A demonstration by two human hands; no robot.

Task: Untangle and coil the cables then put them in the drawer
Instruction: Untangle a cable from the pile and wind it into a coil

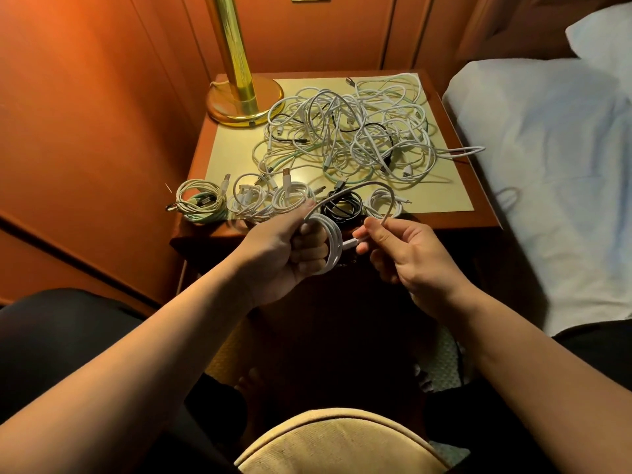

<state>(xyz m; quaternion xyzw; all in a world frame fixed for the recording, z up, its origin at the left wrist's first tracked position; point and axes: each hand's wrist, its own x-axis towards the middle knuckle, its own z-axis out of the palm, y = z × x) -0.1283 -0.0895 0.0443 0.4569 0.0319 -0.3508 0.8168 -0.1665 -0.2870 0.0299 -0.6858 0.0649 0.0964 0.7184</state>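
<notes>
Both hands [301,248] [400,251] on white cable coil [333,246], loops upright.

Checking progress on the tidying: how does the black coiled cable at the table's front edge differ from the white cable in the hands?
The black coil lies finished on the nightstand; the white cable is only partly wound, gripped by the left hand, its free end pinched by the right hand. Colours differ. Both form round loops.

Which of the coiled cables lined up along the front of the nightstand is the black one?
The black coil is second from the right in the row, just beyond the hands. The other finished coils beside it are white, and the leftmost has some green in it.
</notes>
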